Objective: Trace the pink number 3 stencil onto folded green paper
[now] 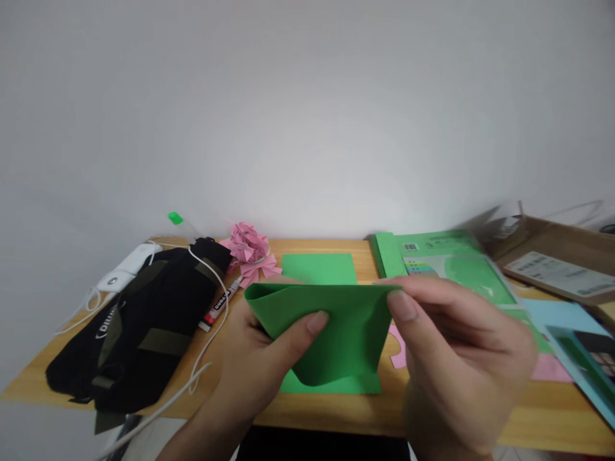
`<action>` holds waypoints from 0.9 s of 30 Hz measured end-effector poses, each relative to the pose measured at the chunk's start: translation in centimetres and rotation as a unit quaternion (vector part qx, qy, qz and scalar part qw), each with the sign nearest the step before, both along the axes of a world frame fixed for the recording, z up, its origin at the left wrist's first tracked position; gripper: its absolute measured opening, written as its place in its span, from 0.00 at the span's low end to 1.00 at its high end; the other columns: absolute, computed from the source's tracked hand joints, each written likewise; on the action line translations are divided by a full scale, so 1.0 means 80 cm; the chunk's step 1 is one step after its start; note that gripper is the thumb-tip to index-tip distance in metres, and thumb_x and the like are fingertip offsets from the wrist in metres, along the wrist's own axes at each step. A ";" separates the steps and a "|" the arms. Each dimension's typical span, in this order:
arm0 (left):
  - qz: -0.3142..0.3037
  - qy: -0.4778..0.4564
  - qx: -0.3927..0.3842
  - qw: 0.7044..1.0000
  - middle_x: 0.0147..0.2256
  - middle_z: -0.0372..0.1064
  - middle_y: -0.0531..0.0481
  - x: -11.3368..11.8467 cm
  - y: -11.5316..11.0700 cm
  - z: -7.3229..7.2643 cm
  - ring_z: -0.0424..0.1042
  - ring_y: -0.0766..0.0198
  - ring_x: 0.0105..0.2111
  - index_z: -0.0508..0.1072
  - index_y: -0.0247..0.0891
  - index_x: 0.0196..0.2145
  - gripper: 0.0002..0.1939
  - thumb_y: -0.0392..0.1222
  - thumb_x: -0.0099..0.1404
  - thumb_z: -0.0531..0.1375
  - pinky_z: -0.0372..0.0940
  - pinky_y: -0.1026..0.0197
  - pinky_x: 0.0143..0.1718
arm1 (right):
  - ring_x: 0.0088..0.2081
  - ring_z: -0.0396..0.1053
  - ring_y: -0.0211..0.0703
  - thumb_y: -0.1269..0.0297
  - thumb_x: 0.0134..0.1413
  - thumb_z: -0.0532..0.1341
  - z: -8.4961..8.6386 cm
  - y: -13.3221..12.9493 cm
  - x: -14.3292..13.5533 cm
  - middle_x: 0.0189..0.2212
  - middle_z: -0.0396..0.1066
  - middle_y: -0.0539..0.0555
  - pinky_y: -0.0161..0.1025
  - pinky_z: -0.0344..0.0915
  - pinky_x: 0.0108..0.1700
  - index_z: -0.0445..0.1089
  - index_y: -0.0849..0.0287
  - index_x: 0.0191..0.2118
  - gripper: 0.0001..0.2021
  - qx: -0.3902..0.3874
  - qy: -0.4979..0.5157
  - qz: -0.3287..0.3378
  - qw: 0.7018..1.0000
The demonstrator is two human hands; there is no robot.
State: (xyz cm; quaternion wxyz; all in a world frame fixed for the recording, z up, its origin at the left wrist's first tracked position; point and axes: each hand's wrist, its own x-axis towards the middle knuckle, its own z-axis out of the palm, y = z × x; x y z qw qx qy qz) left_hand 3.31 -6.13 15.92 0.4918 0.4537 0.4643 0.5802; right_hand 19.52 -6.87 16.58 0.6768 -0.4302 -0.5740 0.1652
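Note:
A green paper point(346, 326), folded over with a loop at its left end, is held up above the table. My left hand point(269, 352) grips it from the left, thumb on the near face and fingers hidden behind. With thumb and forefinger, my right hand point(451, 346) pinches its upper right corner. Flat on the table beneath lies a green sheet point(319, 266), partly covered from view by the held paper. A pink paper piece point(398, 349) shows between the held paper and my right hand.
A black bag point(158, 326) with white cables lies on the left, beside a red and white marker point(218, 307) and pink folded paper point(247, 246). At the right are a green paper pack point(461, 256), a cardboard box point(557, 256) and light blue sheets point(567, 315).

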 end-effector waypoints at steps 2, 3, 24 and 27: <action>-0.017 0.015 0.006 1.000 0.25 0.73 0.53 -0.003 0.001 -0.003 0.72 0.65 0.24 0.76 0.39 0.30 0.12 0.46 0.52 0.71 0.69 0.66 0.24 | 0.19 0.65 0.33 0.69 0.54 0.67 0.000 -0.001 -0.001 0.28 0.78 0.45 0.33 0.64 0.18 0.78 0.46 0.39 0.09 -0.006 -0.002 -0.001 1.000; -0.022 0.021 0.006 1.000 0.25 0.73 0.52 -0.004 0.001 -0.004 0.73 0.64 0.24 0.76 0.39 0.31 0.12 0.46 0.52 0.71 0.69 0.65 0.24 | 0.18 0.64 0.32 0.69 0.54 0.67 0.000 -0.001 -0.002 0.28 0.78 0.45 0.33 0.63 0.17 0.78 0.46 0.39 0.09 -0.009 -0.002 -0.003 1.000; 0.003 -0.019 0.008 1.000 0.28 0.74 0.53 0.001 -0.002 0.006 0.72 0.65 0.27 0.77 0.40 0.32 0.15 0.47 0.48 0.73 0.69 0.66 0.28 | 0.20 0.68 0.36 0.64 0.54 0.67 -0.007 0.003 0.005 0.26 0.78 0.48 0.35 0.63 0.18 0.79 0.49 0.38 0.06 -0.004 -0.023 -0.055 0.998; 0.010 -0.052 0.064 0.997 0.30 0.75 0.54 -0.004 0.002 0.007 0.73 0.67 0.29 0.78 0.43 0.33 0.15 0.49 0.50 0.73 0.70 0.68 0.30 | 0.24 0.71 0.39 0.63 0.54 0.67 -0.009 0.005 0.007 0.26 0.78 0.49 0.36 0.66 0.21 0.79 0.50 0.38 0.05 0.000 -0.022 -0.060 0.998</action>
